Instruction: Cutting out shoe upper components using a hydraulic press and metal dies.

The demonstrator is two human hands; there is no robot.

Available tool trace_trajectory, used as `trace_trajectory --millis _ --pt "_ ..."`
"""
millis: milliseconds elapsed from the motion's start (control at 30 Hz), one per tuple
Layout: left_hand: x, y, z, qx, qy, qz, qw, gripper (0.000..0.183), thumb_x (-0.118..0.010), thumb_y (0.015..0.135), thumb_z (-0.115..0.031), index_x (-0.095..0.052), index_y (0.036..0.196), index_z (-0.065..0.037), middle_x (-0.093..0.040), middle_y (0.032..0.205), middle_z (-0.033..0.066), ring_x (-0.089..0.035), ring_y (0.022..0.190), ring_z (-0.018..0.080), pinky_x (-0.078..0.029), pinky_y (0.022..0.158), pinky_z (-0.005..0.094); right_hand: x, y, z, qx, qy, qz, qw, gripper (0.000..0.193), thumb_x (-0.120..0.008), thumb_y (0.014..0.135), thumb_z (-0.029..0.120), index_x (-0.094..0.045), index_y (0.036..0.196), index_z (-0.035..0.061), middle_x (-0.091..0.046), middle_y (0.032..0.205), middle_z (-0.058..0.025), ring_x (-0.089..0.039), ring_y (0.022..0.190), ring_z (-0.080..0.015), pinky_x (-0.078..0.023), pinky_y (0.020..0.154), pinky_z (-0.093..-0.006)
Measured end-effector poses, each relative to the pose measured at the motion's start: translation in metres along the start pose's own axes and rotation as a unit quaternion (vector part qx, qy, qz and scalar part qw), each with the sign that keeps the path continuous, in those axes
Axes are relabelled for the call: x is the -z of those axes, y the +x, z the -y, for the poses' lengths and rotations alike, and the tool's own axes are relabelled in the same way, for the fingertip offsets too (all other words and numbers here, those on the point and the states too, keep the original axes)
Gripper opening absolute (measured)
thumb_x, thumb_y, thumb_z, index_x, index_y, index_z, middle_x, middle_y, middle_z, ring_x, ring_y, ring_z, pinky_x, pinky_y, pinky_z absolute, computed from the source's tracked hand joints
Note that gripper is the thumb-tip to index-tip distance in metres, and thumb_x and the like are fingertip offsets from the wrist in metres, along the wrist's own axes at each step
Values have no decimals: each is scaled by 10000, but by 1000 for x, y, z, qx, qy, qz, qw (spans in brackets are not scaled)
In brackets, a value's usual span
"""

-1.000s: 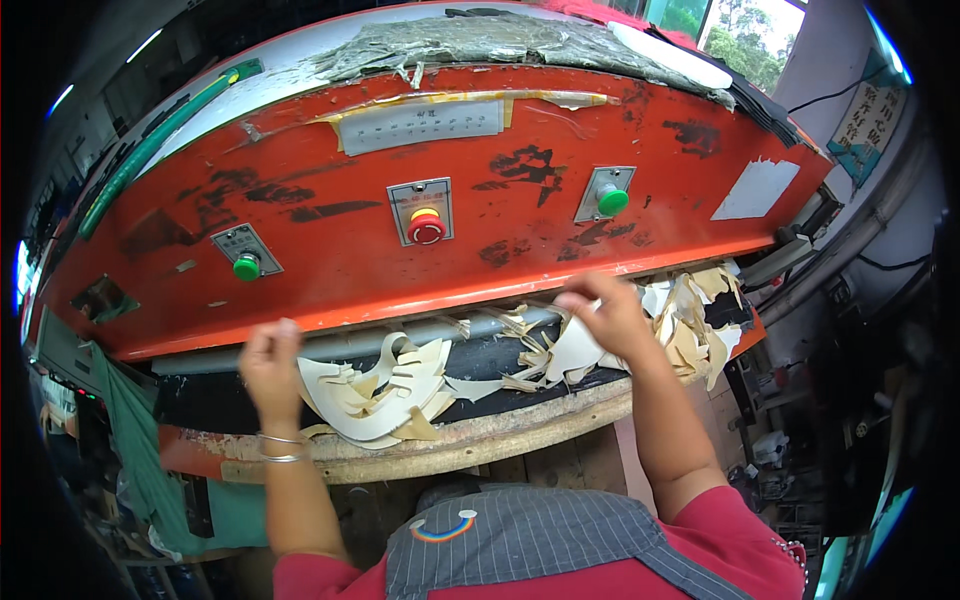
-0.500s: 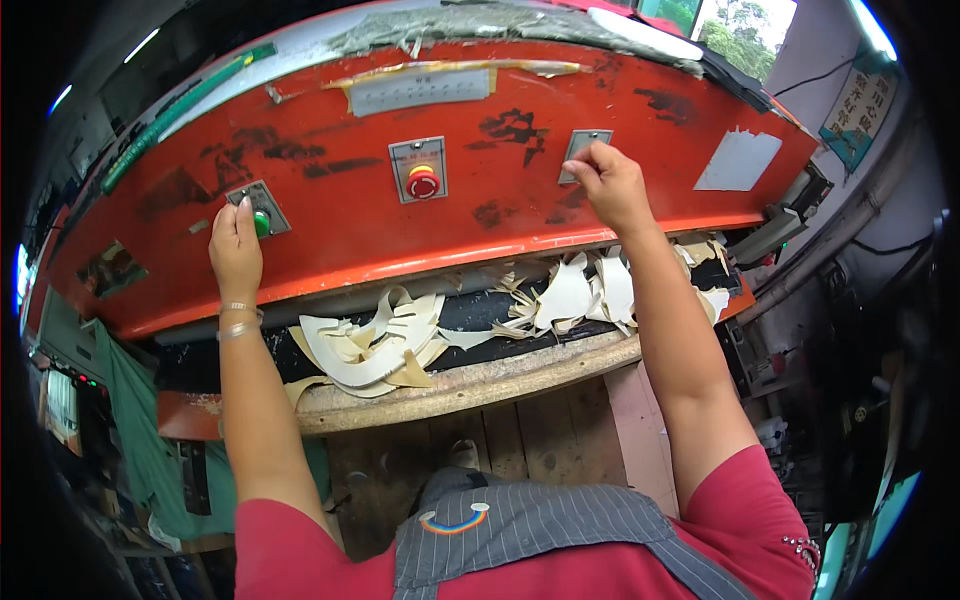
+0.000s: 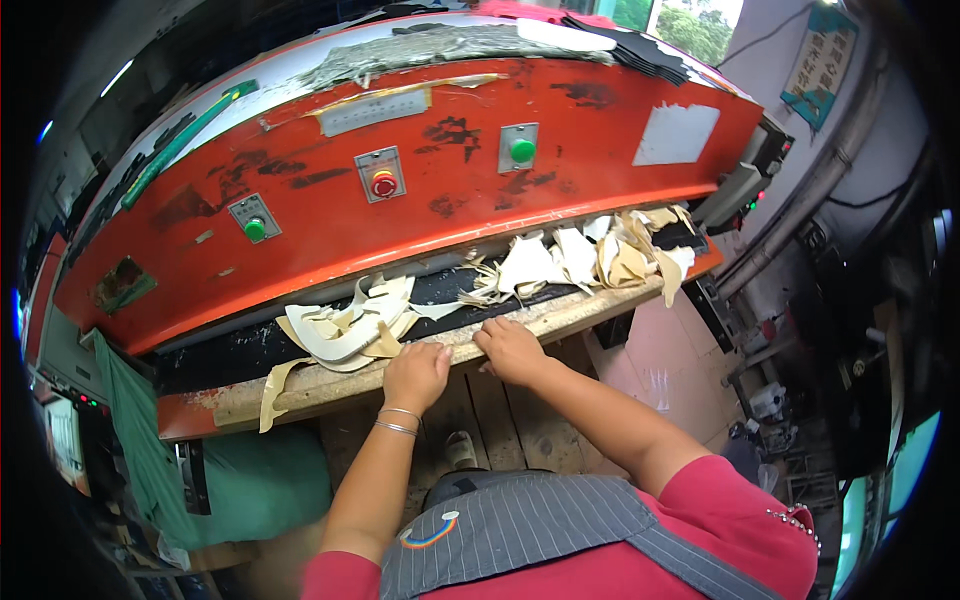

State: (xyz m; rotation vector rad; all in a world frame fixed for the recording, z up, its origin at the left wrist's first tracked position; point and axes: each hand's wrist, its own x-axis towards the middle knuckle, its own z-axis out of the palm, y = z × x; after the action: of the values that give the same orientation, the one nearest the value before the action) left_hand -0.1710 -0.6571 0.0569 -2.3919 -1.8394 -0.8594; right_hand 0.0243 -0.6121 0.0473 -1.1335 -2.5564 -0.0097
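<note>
Both my hands have come together at the front edge of a worn wooden board (image 3: 560, 318) on the red machine. My left hand (image 3: 418, 375) curls its fingers over that edge, with bracelets at the wrist. Close to its right, my right hand (image 3: 508, 350) also grips the edge, thumb underneath. Behind my hands lie curved white and tan sheet scraps (image 3: 350, 330) on a black strip (image 3: 440, 290). Another heap of cut scraps (image 3: 535, 265) spreads to the right. One tan strip (image 3: 270, 395) hangs over the board's front at the left.
The red machine panel (image 3: 300, 235) carries a left green button (image 3: 255, 229), a red stop button (image 3: 383, 184) and a right green button (image 3: 522, 151). Dark sheets (image 3: 640, 55) lie on top. Green cloth (image 3: 260, 490) drapes at the left; pipes (image 3: 800, 215) run along the right.
Both hands have left the two green buttons on the panel and moved down and inward to the board's front edge. The view has shifted slightly, showing more scraps at the right.
</note>
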Motion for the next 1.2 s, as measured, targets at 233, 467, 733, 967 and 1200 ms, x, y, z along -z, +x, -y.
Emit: trace_trajectory --millis 233,467,733,967,1200 --pt "-8 14 -3 60 13 5 998 268 -526 882 -321 -667 868 -93 -624 835 118 -592 867 320 -473 740 432 -14 8 -10 -36 -16 -58 998 415 -813 570 243 -590 862 52 -549 914 -112 -535 934 -287 -459 794 -392" --pt "-20 3 11 42 -47 41 997 213 -562 850 -264 -637 835 -65 -621 850 149 -575 833 353 -459 747 445 -34 -5 -7 -26 16 -46 998 394 -790 574 231 -610 870 41 -557 893 -108 -538 893 -277 -469 757 -378" --pt "36 59 57 86 -292 266 915 333 -642 840 -253 -643 1072 -15 -653 1033 172 -626 972 277 -472 862 339 20 71 -45 -77 276 161 944 342 -670 784 330 -647 950 31 -635 918 -189 -613 850 -370 -477 776 -446" --pt "-29 201 125 114 -251 81 958 281 -570 889 -211 -624 1072 -6 -658 1015 161 -635 947 266 -478 834 336 -55 204 -79 -139 49 -20 989 423 -649 794 373 -569 1040 38 -593 1000 -142 -569 962 -300 -442 811 -398" --pt "-131 210 148 85 21 29 996 411 -464 920 -199 -477 1281 -1 -453 1345 204 -383 1286 343 -269 1082 439 -95 214 -93 -206 -22 -90 974 451 -660 747 428 -541 998 73 -556 902 -114 -543 838 -255 -417 714 -367"
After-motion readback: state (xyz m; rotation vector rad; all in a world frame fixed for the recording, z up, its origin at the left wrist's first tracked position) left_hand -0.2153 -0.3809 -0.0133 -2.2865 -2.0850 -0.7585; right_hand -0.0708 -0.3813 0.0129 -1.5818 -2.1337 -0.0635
